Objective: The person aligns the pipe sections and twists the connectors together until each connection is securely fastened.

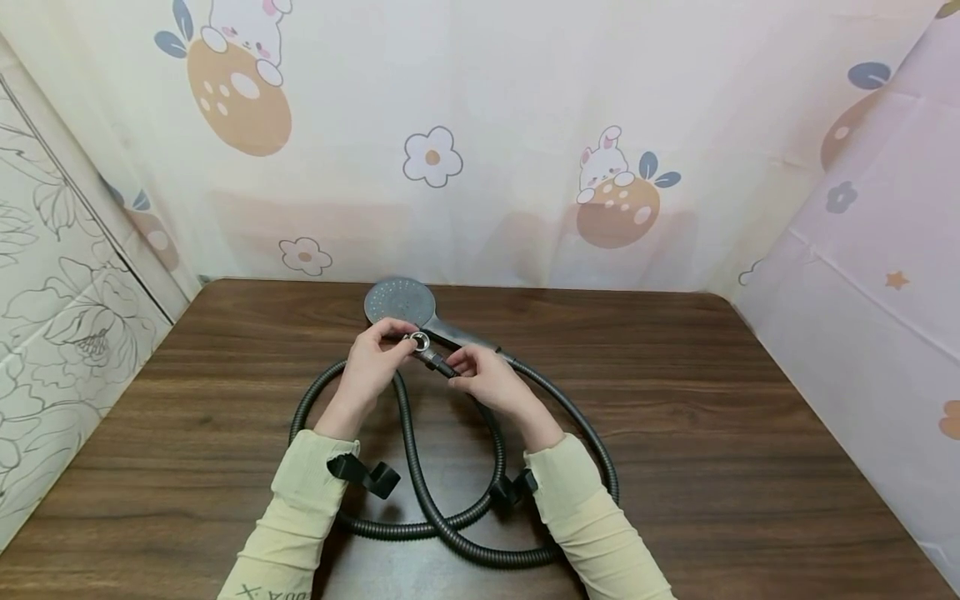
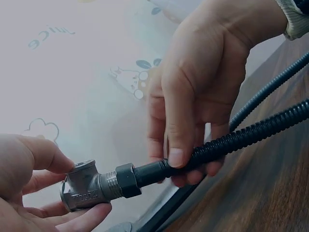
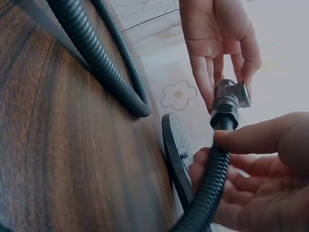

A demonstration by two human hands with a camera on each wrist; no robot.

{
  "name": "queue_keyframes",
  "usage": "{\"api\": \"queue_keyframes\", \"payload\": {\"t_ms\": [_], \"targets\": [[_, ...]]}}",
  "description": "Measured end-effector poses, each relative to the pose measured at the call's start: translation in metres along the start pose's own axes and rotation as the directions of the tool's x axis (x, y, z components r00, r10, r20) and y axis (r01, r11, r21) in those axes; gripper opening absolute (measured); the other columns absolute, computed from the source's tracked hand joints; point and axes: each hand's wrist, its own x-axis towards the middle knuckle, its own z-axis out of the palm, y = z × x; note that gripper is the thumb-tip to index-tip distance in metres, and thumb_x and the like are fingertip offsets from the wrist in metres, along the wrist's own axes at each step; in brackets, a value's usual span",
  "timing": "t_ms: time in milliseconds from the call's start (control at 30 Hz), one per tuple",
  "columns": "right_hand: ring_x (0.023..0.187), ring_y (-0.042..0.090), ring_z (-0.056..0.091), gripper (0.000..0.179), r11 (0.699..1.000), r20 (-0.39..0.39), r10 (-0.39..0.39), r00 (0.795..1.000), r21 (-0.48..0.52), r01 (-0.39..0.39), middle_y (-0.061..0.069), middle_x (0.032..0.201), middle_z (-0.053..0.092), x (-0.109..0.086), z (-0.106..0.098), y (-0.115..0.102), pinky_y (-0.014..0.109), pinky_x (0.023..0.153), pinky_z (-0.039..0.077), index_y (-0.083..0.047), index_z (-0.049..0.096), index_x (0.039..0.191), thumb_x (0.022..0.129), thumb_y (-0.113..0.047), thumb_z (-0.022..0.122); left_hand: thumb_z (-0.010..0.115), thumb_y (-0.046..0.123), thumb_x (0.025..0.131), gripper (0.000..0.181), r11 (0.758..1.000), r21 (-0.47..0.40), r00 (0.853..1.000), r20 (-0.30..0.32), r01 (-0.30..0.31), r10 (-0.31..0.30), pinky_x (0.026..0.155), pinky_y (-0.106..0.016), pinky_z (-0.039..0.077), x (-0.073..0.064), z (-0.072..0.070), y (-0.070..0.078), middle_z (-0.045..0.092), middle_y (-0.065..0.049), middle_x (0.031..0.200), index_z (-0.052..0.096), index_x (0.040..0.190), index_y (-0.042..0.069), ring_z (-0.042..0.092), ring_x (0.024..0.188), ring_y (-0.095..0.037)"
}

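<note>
My left hand pinches a silver metal tee fitting between thumb and fingers. The tee's threaded end meets a black hex nut at the end of a black ribbed shower hose. My right hand grips the hose just behind that nut, thumb on top and fingers beneath, as the right wrist view shows. Tee and hose end are held above the table, in line with each other. Just beyond my hands, a grey shower head lies face up on the table, its handle joined to the hose's other end.
The hose loops across the wooden table beneath and between my forearms. A printed curtain hangs behind the far table edge, with more patterned cloth at both sides. Black straps with small mounts sit on both wrists.
</note>
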Motion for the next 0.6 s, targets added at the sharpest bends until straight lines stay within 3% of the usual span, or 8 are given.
{"api": "queue_keyframes", "payload": {"t_ms": [167,400,600], "targets": [[0.074,0.014,0.055,0.022,0.999,-0.001,0.029,1.0,-0.029,-0.029,0.01,0.088,0.061,-0.001,0.0,0.001,0.023,0.063,0.044,0.0,0.059,0.103,0.081,-0.003,0.062,0.055,0.004,0.086,0.021,0.999,-0.037,1.0,0.015,0.023,-0.023,0.086,-0.044,0.047,0.002,-0.001,-0.006,0.052,-0.013,0.104,0.058,0.106,-0.001,0.058,0.085,-0.014],[0.074,0.014,0.055,0.017,0.997,-0.001,0.004,1.0,-0.079,-0.004,0.008,0.084,0.062,0.001,0.002,0.004,0.023,0.064,0.043,-0.001,0.062,0.097,0.08,-0.003,0.064,0.05,0.003,0.091,0.028,0.996,-0.075,0.992,0.114,0.058,-0.049,0.082,-0.038,0.05,0.004,-0.006,-0.013,0.048,-0.018,0.112,0.053,0.117,-0.007,0.06,0.085,-0.015],[0.075,0.014,0.054,0.015,0.996,0.001,0.02,1.0,-0.092,-0.02,0.006,0.085,0.061,0.003,0.003,0.008,0.024,0.065,0.043,-0.003,0.063,0.096,0.082,-0.006,0.064,0.047,0.002,0.092,0.03,0.993,-0.074,0.989,0.121,0.092,-0.082,0.084,-0.038,0.049,0.007,-0.005,-0.018,0.047,-0.02,0.116,0.049,0.12,-0.009,0.06,0.087,-0.016]]}}
